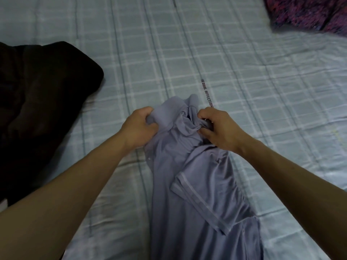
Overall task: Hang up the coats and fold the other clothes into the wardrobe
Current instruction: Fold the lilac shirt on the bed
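A lilac short-sleeved shirt (189, 184) lies crumpled along the bed, its collar end bunched up between my hands. My left hand (138, 126) grips the fabric at the shirt's upper left, fingers curled into it. My right hand (218, 128) pinches a gathered fold at the upper right, thumb and fingers closed on the cloth. One sleeve with a pale hem (199, 201) lies folded across the body of the shirt. The shirt's lower part runs out of view at the bottom.
A dark brown, almost black garment (37, 102) lies heaped on the left of the bed. A purple patterned cloth (308, 12) sits at the top right corner. The light blue checked bedsheet (187, 53) stretches beyond the shirt.
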Demonstrator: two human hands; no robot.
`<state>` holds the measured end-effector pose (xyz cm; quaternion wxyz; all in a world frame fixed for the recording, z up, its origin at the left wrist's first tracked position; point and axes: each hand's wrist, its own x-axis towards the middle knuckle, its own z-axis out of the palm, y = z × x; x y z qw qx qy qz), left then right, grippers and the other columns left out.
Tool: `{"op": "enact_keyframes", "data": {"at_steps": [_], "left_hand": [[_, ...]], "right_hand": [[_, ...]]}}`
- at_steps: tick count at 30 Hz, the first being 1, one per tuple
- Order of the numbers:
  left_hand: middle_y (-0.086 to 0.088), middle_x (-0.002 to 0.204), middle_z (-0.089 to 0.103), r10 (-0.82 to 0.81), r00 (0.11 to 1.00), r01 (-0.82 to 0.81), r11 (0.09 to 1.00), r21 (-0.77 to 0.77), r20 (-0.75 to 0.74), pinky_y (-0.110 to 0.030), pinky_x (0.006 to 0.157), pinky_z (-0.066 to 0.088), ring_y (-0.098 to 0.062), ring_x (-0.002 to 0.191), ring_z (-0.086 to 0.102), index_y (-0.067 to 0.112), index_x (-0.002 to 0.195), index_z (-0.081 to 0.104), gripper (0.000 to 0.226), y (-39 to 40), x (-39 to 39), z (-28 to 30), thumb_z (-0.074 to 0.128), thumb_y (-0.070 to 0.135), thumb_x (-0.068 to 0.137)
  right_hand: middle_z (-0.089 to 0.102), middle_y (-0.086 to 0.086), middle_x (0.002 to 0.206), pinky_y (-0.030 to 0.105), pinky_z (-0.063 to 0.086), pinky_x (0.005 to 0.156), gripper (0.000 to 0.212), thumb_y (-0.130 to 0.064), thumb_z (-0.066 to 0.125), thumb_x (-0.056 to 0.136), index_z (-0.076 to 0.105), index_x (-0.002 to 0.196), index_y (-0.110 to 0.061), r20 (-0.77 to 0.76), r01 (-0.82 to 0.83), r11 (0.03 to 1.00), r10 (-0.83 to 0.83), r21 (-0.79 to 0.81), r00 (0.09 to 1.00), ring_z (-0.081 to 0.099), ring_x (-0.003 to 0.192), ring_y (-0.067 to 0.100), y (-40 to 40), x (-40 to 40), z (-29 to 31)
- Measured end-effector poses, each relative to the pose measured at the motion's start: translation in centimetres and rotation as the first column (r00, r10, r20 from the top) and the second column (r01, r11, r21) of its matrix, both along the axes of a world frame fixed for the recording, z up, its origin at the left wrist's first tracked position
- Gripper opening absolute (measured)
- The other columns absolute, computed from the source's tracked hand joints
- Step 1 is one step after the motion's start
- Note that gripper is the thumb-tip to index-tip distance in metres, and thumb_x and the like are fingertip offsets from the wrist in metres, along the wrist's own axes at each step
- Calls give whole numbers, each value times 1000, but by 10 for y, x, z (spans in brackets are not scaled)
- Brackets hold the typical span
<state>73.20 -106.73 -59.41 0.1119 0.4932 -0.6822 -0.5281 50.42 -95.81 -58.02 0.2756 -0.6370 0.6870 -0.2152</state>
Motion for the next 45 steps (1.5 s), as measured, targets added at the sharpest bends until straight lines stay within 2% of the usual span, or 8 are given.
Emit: {"op": "enact_keyframes", "data": {"at_steps": [9, 16, 20, 28, 31, 37, 42, 45], "left_hand": [[18, 106, 60, -16, 999, 24, 985, 172, -50, -18, 73, 50, 1, 97, 60, 25, 119, 51, 69, 19, -11, 2, 93, 26, 64], [1, 139, 50, -6, 996, 24, 980, 200, -89, -34, 99, 50, -14, 124, 53, 28, 143, 37, 102, 13, -8, -13, 95, 15, 60], [8, 160, 14, -262, 958, 254, 964, -77, -117, -35, 111, 38, -3, 141, 23, 39, 155, 8, 134, -3, -11, -10, 95, 8, 58], [5, 115, 70, -506, 853, 516, 772, -371, 133, -35, 101, 47, -13, 121, 58, 19, 85, 66, 24, -10, -22, -6, 83, 8, 73], [-1, 85, 71, -422, 905, 419, 849, -322, 64, -43, 75, 54, -19, 82, 67, 13, 83, 64, 18, -3, -14, 1, 71, -3, 77], [-9, 81, 64, -352, 936, 307, 840, -448, -19, -37, 69, 49, -16, 75, 57, 6, 79, 63, 20, 9, -6, 31, 70, -11, 70], [1, 98, 67, -404, 912, 352, 681, -642, 71, -34, 81, 48, -19, 93, 60, 15, 78, 58, 18, 39, 4, 79, 72, 25, 73], [1, 72, 63, -437, 895, 400, 704, -587, 86, -42, 61, 51, -22, 65, 61, 16, 77, 53, 23, 74, 12, 102, 67, 33, 82]], "right_hand": [[49, -8, 141, 9, 36, 107, 71, 12, 57, 83, 41, 147, -14, 186, -63, 997, 52, 51, 981, 47, 126, -3, 32, 11, 17], [57, 3, 138, 31, 48, 106, 71, 22, 52, 78, 53, 140, -12, 306, -65, 981, 6, 184, 952, 58, 123, 13, 20, 13, 27], [64, 3, 130, 23, 52, 97, 69, 25, 47, 78, 58, 135, -13, 371, -150, 963, 59, 223, 927, 63, 116, 9, 15, 9, 31], [69, -3, 98, 20, 53, 80, 55, 20, 48, 84, 63, 127, -12, 357, -23, 984, -41, 175, 933, 68, 90, 11, 18, 0, 18], [66, -12, 108, 12, 49, 84, 50, 16, 53, 83, 67, 120, -15, 278, 34, 991, -69, 129, 958, 65, 100, 3, 21, -3, 16], [65, -1, 96, 6, 42, 72, 22, -1, 64, 86, 70, 98, -18, 18, 101, 994, -102, 42, 995, 61, 86, 12, 35, -2, 16], [60, -10, 86, 2, 38, 69, 12, -6, 65, 88, 70, 96, -14, -22, 132, 990, -133, -56, 991, 54, 77, 3, 51, 5, 31], [62, 1, 94, 10, 40, 73, 14, -4, 62, 89, 69, 97, -12, -67, 56, 994, -62, -95, 996, 56, 82, 14, 70, 12, 43]]}}
